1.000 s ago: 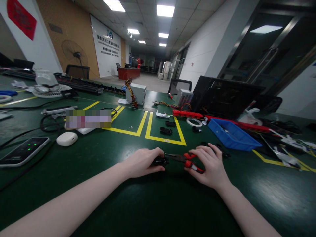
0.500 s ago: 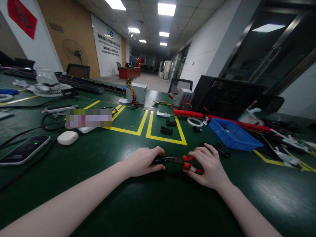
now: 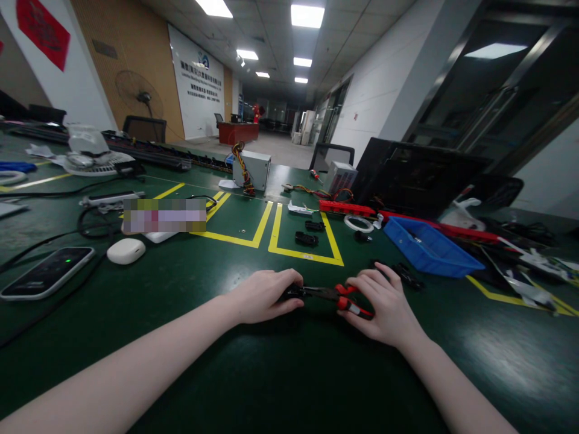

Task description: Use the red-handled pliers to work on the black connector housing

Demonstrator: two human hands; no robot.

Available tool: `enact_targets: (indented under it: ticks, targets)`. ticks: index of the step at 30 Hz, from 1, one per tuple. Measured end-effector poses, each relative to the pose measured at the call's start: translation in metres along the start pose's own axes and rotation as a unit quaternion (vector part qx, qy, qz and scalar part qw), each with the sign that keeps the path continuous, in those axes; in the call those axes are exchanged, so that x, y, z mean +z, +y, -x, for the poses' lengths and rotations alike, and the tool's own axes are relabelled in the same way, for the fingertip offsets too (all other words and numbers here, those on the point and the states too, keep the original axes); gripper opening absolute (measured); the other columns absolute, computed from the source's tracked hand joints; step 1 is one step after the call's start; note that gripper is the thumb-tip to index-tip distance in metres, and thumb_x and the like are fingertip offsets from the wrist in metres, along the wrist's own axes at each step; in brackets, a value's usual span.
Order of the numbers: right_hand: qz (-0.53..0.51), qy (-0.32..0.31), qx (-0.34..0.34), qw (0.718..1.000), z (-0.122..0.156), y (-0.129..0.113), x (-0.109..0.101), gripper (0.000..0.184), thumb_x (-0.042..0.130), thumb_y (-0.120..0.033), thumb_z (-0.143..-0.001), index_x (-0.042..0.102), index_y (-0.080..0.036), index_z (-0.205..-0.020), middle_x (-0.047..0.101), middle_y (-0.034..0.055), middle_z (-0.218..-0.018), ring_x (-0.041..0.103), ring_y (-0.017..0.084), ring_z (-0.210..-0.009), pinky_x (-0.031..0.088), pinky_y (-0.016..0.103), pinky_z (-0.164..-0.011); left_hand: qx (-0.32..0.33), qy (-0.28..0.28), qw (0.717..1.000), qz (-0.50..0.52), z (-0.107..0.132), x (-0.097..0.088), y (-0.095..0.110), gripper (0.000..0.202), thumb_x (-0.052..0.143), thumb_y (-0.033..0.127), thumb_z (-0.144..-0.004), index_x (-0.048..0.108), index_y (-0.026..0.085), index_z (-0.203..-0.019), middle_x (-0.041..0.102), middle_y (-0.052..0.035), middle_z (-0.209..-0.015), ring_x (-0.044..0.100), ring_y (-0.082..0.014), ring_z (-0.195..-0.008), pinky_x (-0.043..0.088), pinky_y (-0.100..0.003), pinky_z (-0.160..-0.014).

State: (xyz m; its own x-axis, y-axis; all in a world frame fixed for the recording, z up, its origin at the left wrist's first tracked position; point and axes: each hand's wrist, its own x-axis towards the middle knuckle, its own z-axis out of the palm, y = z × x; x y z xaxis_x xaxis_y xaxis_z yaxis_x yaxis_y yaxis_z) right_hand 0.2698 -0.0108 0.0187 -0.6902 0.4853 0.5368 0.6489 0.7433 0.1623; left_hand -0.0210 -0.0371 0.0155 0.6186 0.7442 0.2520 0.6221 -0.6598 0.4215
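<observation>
My right hand (image 3: 380,304) is closed round the red and black handles of a pair of long-nose pliers (image 3: 344,296). The jaws point left and reach a small black part (image 3: 295,292). Between thumb and fingers, my left hand (image 3: 266,295) grips that part, and most of it is hidden by the hand. Whether the jaws are clamped on it is too small to tell. Two similar black parts, one of them a black plastic piece (image 3: 306,239), lie beyond my hands inside a yellow tape outline (image 3: 312,258).
A blue tray (image 3: 429,247) stands to the right, with another black part (image 3: 409,276) in front of it. On the left are a white rounded case (image 3: 126,251), a dark device with a green light (image 3: 47,273) and black cables. A power supply box (image 3: 257,170) stands farther back.
The whole view has shifted very slightly. Both hands, the pliers and the black part keep nearly the same positions and grips.
</observation>
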Motion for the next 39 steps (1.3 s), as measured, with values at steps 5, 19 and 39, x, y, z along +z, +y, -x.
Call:
enact_targets:
  ticks: [5,19,39]
  targets:
    - [0.008,0.011,-0.009,1.0,0.0002,0.0002,0.0001,0.036,0.065,-0.046,-0.078,0.06,-0.017,-0.1,0.067,0.0081,-0.087,0.062,0.026,-0.089,0.035,0.052,-0.101,-0.003,0.011,1.0,-0.002,0.0002,0.0017,-0.0005,0.027,0.059,0.035,-0.093,0.048,0.021,-0.113,0.065,-0.0035,-0.095,0.065,-0.0205,-0.079,0.049,-0.029,-0.065]
    - [0.033,0.035,-0.011,0.999,-0.0011,-0.0028,-0.0018,0.036,0.065,-0.046,-0.077,0.061,-0.017,-0.098,0.067,0.0078,-0.086,0.061,0.027,-0.088,0.035,0.052,-0.1,-0.022,0.011,1.0,-0.008,0.0005,0.0008,-0.001,0.03,0.06,0.039,-0.093,0.047,0.02,-0.112,0.065,-0.0028,-0.093,0.066,-0.02,-0.077,0.049,-0.028,-0.063]
    - [0.041,0.035,-0.018,0.998,-0.0007,-0.0009,-0.0022,0.037,0.065,-0.046,-0.078,0.06,-0.017,-0.1,0.067,0.0087,-0.087,0.061,0.027,-0.09,0.036,0.052,-0.1,0.016,-0.005,0.998,-0.054,-0.002,0.002,-0.0015,0.018,0.055,0.036,-0.096,0.048,0.02,-0.102,0.061,-0.002,-0.096,0.061,-0.0178,-0.073,0.041,-0.026,-0.059]
